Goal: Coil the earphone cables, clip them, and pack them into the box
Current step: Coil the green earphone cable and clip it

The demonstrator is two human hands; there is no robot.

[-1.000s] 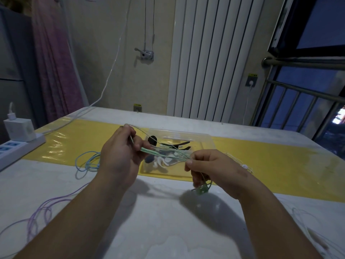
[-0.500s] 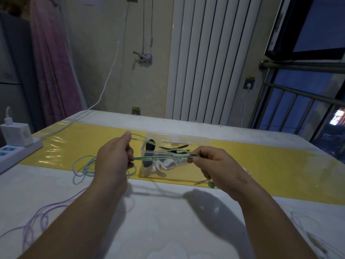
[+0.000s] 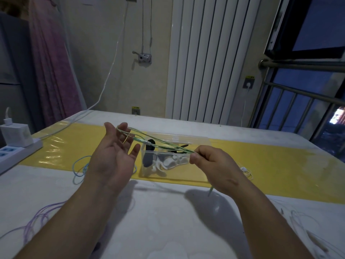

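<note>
Your left hand palm-up, fingers spread, green earphone cable looped over them | your right hand pinches its strands above the clear box | inside: possibly white earbuds, dim | blue cable, purple cable on the table, your left.

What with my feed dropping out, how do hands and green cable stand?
Left hand open, palm up, thin green earphone cable looped over its fingers. Right hand pinches the strands. Clear plastic box beyond; nothing seen blocking.
</note>
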